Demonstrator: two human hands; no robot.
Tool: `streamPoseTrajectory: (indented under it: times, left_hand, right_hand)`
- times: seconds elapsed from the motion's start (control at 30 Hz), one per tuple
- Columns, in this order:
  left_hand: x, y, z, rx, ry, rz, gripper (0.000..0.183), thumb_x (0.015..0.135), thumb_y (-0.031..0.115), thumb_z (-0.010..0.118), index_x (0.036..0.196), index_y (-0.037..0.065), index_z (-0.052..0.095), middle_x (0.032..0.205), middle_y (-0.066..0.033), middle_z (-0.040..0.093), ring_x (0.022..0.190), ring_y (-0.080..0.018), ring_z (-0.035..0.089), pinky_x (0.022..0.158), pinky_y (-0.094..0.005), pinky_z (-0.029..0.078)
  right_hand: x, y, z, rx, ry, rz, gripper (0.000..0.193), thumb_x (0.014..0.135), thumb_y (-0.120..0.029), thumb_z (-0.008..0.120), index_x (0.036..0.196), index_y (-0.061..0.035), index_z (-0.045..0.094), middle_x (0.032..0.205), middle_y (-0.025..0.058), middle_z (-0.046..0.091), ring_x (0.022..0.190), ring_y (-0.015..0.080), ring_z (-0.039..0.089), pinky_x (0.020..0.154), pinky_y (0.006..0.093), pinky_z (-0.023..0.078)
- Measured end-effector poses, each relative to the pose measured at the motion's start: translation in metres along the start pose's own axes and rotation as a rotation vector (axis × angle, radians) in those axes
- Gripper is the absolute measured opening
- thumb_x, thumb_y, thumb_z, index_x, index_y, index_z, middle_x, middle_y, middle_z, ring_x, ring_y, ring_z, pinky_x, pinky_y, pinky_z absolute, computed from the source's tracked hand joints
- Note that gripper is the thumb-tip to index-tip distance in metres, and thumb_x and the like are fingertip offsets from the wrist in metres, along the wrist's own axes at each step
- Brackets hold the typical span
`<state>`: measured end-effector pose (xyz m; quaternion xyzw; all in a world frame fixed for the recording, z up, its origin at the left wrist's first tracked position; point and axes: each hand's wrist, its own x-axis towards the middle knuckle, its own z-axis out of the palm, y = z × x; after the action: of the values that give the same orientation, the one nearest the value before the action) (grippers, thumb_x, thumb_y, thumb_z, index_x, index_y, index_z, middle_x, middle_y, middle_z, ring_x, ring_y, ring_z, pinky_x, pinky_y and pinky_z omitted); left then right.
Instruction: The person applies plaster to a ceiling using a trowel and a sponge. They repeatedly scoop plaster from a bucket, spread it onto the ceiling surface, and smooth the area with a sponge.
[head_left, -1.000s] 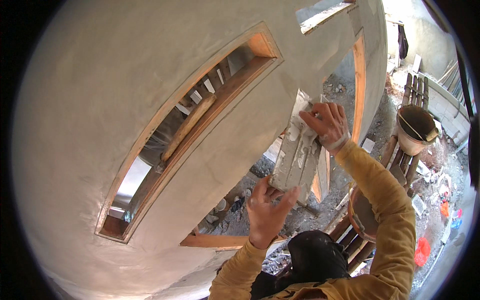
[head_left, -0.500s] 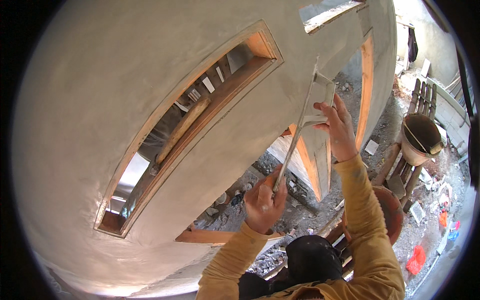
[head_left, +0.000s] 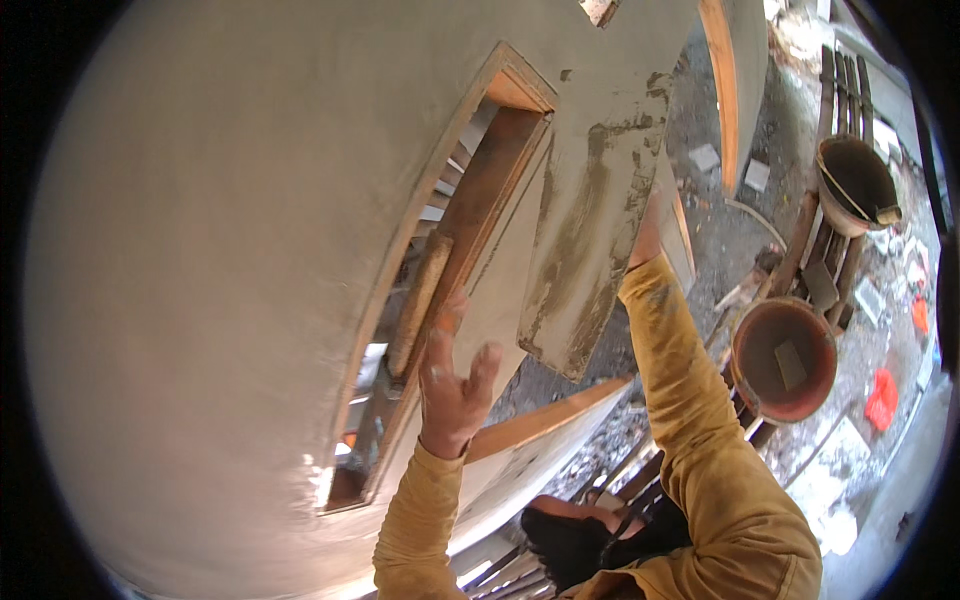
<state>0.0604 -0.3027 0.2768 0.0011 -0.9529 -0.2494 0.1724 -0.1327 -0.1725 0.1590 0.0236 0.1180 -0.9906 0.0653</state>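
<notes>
My right hand (head_left: 649, 232) grips a long plastering float from behind; most of the fingers are hidden by it. The flat face of the plastering float (head_left: 590, 235) is turned toward me, tilted, and streaked with damp grey mortar. My left hand (head_left: 455, 388) is open, thumb apart from the stretched fingers, at the lower edge of a narrow wood-framed opening (head_left: 520, 85) in the plastered wall. Whether its fingertips touch the frame I cannot tell. A rounded piece of wood (head_left: 418, 300) lies inside that opening, just beyond the fingers.
Smooth grey plaster (head_left: 230, 250) covers the curved wall at left. To the right, a bucket with a handle (head_left: 857, 185) and a reddish bucket (head_left: 784, 360) stand on wooden poles (head_left: 795, 245). Rubble and a red plastic bag (head_left: 881, 400) lie on the ground below.
My left hand has let go of the float's lower end and moved left to the opening. The float has turned from edge-on to show its mortar-streaked face. My view has shifted.
</notes>
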Motion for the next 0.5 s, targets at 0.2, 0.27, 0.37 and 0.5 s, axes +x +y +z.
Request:
streamPoseTrajectory:
  times: [0.2, 0.27, 0.37, 0.5]
  left_hand:
    - [0.053, 0.046, -0.088, -0.004, -0.042, -0.107, 0.036, 0.092, 0.024, 0.06, 0.116, -0.002, 0.055, 0.127, -0.0201, 0.054, 0.118, -0.0293, 0.053, 0.099, -0.0411, 0.041]
    - [0.075, 0.055, -0.095, -0.024, -0.159, -0.223, 0.036, 0.092, 0.024, 0.06, 0.116, -0.002, 0.055, 0.127, -0.0208, 0.054, 0.118, -0.0296, 0.053, 0.099, -0.0402, 0.041]
    - [0.093, 0.061, -0.094, 0.027, -0.297, -0.269, 0.042, 0.089, 0.024, 0.065, 0.12, -0.001, 0.052, 0.13, -0.0204, 0.051, 0.122, -0.03, 0.05, 0.102, -0.0388, 0.039]
    - [0.095, 0.047, -0.077, 0.06, -0.403, -0.306, 0.064, 0.084, 0.032, 0.07, 0.132, 0.001, 0.042, 0.138, -0.0185, 0.044, 0.126, -0.0294, 0.045, 0.105, -0.0413, 0.034]
  right_hand:
    - [-0.007, 0.006, 0.044, 0.016, 0.056, 0.002, 0.031, 0.091, -0.004, 0.054, 0.122, -0.0032, 0.054, 0.104, -0.0004, 0.061, 0.084, 0.007, 0.057, 0.072, 0.0235, 0.051]
    - [-0.007, 0.009, 0.057, -0.078, 0.108, -0.024, 0.033, 0.09, -0.002, 0.055, 0.123, -0.003, 0.054, 0.105, -0.0007, 0.061, 0.085, 0.0064, 0.056, 0.074, 0.0225, 0.05]
    - [-0.001, 0.014, 0.071, -0.204, 0.15, -0.061, 0.033, 0.09, -0.002, 0.056, 0.123, -0.0029, 0.054, 0.105, -0.0011, 0.061, 0.087, 0.0054, 0.055, 0.076, 0.0209, 0.048]
    - [0.006, 0.018, 0.082, -0.113, 0.211, 0.013, 0.032, 0.089, -0.003, 0.057, 0.121, -0.0027, 0.055, 0.104, -0.0009, 0.061, 0.088, 0.0052, 0.054, 0.076, 0.0203, 0.047]
